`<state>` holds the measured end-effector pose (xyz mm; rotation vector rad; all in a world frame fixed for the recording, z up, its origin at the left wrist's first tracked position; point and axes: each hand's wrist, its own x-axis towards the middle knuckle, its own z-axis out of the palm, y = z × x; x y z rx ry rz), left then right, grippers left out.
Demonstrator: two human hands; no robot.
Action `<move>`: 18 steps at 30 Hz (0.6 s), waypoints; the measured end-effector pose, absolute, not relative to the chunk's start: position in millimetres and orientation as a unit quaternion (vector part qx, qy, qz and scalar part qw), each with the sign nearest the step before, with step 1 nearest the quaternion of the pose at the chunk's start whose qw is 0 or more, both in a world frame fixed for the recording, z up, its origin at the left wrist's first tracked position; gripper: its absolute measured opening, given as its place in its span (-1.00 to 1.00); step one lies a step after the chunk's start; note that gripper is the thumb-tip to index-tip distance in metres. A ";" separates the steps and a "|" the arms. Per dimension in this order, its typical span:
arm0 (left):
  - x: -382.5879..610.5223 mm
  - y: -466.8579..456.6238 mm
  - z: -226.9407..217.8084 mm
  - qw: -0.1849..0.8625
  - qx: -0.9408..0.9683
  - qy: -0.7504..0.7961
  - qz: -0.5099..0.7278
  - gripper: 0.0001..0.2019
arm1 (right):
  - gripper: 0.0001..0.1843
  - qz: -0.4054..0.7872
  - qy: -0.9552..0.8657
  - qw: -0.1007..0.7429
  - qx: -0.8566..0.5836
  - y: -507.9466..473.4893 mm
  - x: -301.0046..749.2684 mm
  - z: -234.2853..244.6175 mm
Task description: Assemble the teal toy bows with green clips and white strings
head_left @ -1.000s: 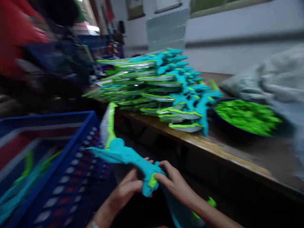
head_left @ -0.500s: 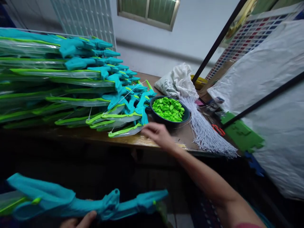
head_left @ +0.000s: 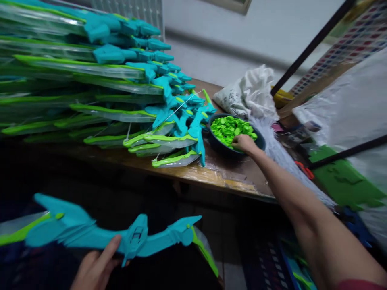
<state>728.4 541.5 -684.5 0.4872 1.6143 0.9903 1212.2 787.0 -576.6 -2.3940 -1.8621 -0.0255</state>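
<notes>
My left hand [head_left: 95,266] grips a teal and green toy sword [head_left: 99,235] by its hilt, low in front of me. My right hand [head_left: 244,143] reaches into a dark bowl [head_left: 260,141] on the wooden table [head_left: 196,173]. Its fingers are bunched among the small green plastic pieces [head_left: 231,127] in the bowl; what they hold is hidden. A tall stack of the same toy swords [head_left: 90,80] lies on the table, left of the bowl.
A white crumpled bag [head_left: 250,92] and a bundle of white strings [head_left: 278,149] lie behind and right of the bowl. Red scissors [head_left: 304,169], green foam pieces [head_left: 341,181] and a large white plastic sheet [head_left: 347,104] sit at the right. Black rods [head_left: 308,46] slant overhead.
The view swung right from a blue crate to the table. My right hand left the sword's hilt, crossed the table edge and entered the bowl of green pieces. My left hand keeps the sword.
</notes>
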 end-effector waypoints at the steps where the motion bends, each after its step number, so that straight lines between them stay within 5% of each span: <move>1: 734.7 542.2 -676.4 0.572 0.201 0.657 0.448 -0.50 | -0.66 -0.022 -0.611 0.066 -0.789 785.5 1210.6 -574.1; 7: 745.7 540.8 -665.8 0.639 0.278 0.549 0.461 -0.42 | -0.87 -0.122 -0.624 0.205 -0.744 758.2 1179.4 -552.7; 12: 751.3 534.1 -669.8 0.636 0.261 0.539 0.486 -0.45 | -0.88 -0.058 -0.806 0.258 -0.529 666.7 1073.8 -574.6; 18: 764.1 521.6 -658.1 0.602 0.262 0.546 0.520 -0.41 | -0.58 0.011 -0.916 0.347 -0.200 576.0 966.0 -627.3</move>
